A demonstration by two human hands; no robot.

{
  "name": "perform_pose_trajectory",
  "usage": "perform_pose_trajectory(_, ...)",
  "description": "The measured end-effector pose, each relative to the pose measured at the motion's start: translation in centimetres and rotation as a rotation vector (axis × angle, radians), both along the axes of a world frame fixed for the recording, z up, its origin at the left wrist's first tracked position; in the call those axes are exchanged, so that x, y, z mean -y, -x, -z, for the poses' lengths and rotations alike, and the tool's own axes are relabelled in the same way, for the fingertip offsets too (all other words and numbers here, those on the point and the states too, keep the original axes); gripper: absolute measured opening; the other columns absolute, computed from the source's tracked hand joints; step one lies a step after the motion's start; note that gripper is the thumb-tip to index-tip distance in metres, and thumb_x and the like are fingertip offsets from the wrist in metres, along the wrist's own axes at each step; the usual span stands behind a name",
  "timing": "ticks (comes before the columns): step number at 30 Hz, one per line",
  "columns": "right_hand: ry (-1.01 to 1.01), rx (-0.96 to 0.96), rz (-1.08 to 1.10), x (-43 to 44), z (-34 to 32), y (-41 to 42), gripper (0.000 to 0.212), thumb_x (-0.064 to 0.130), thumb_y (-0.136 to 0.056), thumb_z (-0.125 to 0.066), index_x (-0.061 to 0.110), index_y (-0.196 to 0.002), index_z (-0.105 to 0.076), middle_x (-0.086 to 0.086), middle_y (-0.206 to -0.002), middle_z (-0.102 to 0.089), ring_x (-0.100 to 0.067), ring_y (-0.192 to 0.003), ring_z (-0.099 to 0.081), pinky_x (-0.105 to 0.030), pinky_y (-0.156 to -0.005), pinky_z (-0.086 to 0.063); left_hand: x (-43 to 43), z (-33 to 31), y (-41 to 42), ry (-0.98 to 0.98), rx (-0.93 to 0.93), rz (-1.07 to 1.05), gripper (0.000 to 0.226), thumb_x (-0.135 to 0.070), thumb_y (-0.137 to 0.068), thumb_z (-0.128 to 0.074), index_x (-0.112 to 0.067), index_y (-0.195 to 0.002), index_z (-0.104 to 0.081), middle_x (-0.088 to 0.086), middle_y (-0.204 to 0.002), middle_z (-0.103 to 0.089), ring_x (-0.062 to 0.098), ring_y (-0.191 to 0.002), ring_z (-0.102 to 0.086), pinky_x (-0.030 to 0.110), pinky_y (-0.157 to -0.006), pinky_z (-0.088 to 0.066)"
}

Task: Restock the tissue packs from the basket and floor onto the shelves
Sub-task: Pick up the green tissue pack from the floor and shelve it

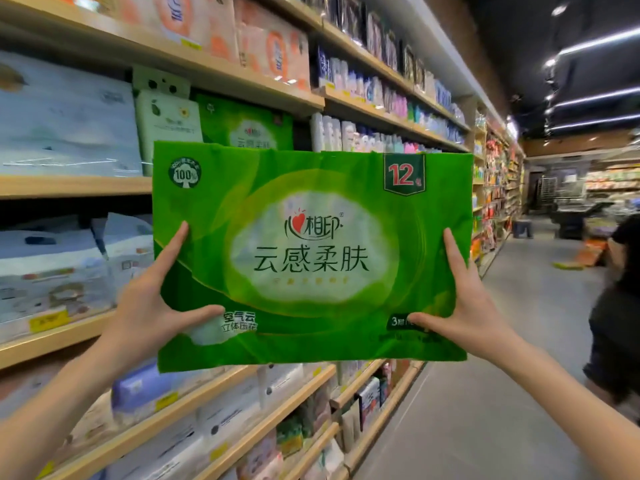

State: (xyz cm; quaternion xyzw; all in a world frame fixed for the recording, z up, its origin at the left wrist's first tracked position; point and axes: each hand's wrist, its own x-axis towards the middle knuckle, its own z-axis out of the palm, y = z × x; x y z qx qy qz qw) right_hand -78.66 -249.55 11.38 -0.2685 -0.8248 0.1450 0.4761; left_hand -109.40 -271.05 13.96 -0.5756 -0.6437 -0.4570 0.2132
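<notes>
A large green tissue pack (311, 258) with a white oval label and a "12" badge fills the middle of the view, held upright at chest height in front of the shelves. My left hand (152, 299) grips its lower left edge, thumb on the front face. My right hand (467, 306) grips its lower right edge the same way. Behind its top edge, a matching green pack (247, 124) stands on the wooden shelf (69, 187), beside a pale green pack (166, 123). No basket or floor stock is visible.
Wooden shelves run along the left, filled with white, blue and orange tissue packs (65, 123) above and below. The grey aisle floor (502, 393) stretches to the right. A person in dark clothes (620, 306) stands at the right edge of the aisle.
</notes>
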Motion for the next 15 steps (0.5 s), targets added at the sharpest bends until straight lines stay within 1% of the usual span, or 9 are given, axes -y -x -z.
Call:
perform_pose_trajectory(1, -0.002, -0.009, -0.003, -1.4, -0.2, 0.2, 0.124, 0.021, -0.059, -0.084, 0.057, -0.128, 0.013, -0.017, -0.148, -0.021, -0.028, -0.137, -0.025, -0.042, -0.111, -0.022, -1.6, -0.3, 0.4, -0.003, -0.007, 0.003, 0.115, -0.030, -0.051, -0.081, -0.065, -0.131, -0.008, -0.017, -0.135, -0.028, -0.014, -0.120, -0.026, -0.003, -0.097, -0.018)
perform_pose_trajectory(2, -0.001, -0.017, -0.002, -2.6, -0.3, 0.5, 0.124, 0.020, -0.059, -0.084, 0.057, -0.127, 0.013, -0.017, -0.147, -0.022, -0.028, -0.137, -0.026, -0.042, -0.111, -0.021, -3.0, -0.6, 0.7, -0.003, -0.016, 0.003, 0.115, -0.030, -0.050, -0.081, -0.064, -0.132, -0.008, -0.016, -0.135, -0.028, -0.017, -0.117, -0.025, -0.009, -0.091, -0.016)
perform_pose_trajectory(4, 0.000, -0.032, -0.005, -5.5, -0.4, 1.3, 0.124, 0.020, -0.059, -0.084, 0.057, -0.127, 0.013, -0.018, -0.145, -0.025, -0.028, -0.135, -0.028, -0.043, -0.111, -0.021, -6.1, -1.2, 1.6, -0.007, -0.042, -0.010, 0.114, -0.033, -0.049, -0.079, -0.059, -0.136, -0.011, -0.013, -0.136, -0.029, -0.017, -0.117, -0.023, -0.012, -0.088, -0.014)
perform_pose_trajectory(6, 0.000, -0.037, -0.003, -8.5, -0.6, 2.3, 0.124, 0.019, -0.059, -0.084, 0.056, -0.128, 0.012, -0.016, -0.143, -0.027, -0.027, -0.133, -0.031, -0.041, -0.110, -0.022, -9.3, -1.6, 2.6, -0.012, -0.050, -0.016, 0.114, -0.033, -0.048, -0.078, -0.047, -0.140, -0.013, -0.009, -0.135, -0.031, -0.014, -0.117, -0.025, -0.010, -0.090, -0.016)
perform_pose_trajectory(8, -0.003, -0.055, 0.001, -11.9, -1.0, 3.7, 0.124, 0.020, -0.059, -0.084, 0.055, -0.130, 0.012, -0.014, -0.143, -0.028, -0.025, -0.131, -0.033, -0.040, -0.110, -0.022, -12.6, -2.1, 3.8, -0.016, -0.039, -0.002, 0.114, -0.034, -0.048, -0.078, -0.044, -0.140, -0.012, -0.010, -0.134, -0.032, -0.010, -0.118, -0.029, 0.001, -0.095, -0.021)
perform_pose_trajectory(10, -0.012, -0.055, 0.004, -15.0, -1.9, 5.2, 0.123, 0.021, -0.059, -0.084, 0.055, -0.129, 0.012, -0.015, -0.142, -0.029, -0.026, -0.131, -0.033, -0.042, -0.110, -0.024, -15.7, -3.0, 5.3, -0.025, -0.038, 0.007, 0.115, -0.034, -0.049, -0.078, -0.049, -0.140, -0.010, -0.013, -0.136, -0.030, -0.005, -0.121, -0.030, 0.012, -0.100, -0.021)
perform_pose_trajectory(11, -0.015, -0.046, 0.012, -16.6, -2.5, 6.1, 0.123, 0.021, -0.060, -0.083, 0.056, -0.128, 0.013, -0.016, -0.142, -0.029, -0.028, -0.131, -0.033, -0.044, -0.110, -0.025, -17.2, -3.5, 6.2, -0.028, -0.039, 0.000, 0.115, -0.034, -0.049, -0.078, -0.054, -0.138, -0.009, -0.015, -0.136, -0.029, -0.003, -0.123, -0.029, 0.014, -0.101, -0.021)
perform_pose_trajectory(13, -0.020, -0.044, 0.028, -19.6, -3.5, 7.8, 0.123, 0.023, -0.060, -0.083, 0.057, -0.126, 0.014, -0.018, -0.140, -0.030, -0.031, -0.130, -0.035, -0.046, -0.109, -0.027, -19.9, -4.5, 7.7, -0.049, -0.037, -0.004, 0.114, -0.035, -0.048, -0.078, -0.062, -0.133, -0.007, -0.018, -0.138, -0.028, -0.002, -0.126, -0.028, 0.015, -0.103, -0.021)
perform_pose_trajectory(15, -0.028, -0.064, 0.025, -22.6, -4.5, 9.4, 0.124, 0.026, -0.060, -0.083, 0.059, -0.126, 0.016, -0.018, -0.140, -0.030, -0.031, -0.131, -0.033, -0.048, -0.109, -0.027, -22.3, -5.7, 8.8, -0.080, -0.055, -0.004, 0.114, -0.034, -0.048, -0.078, -0.066, -0.131, -0.007, -0.024, -0.136, -0.028, -0.006, -0.126, -0.027, 0.009, -0.103, -0.019)
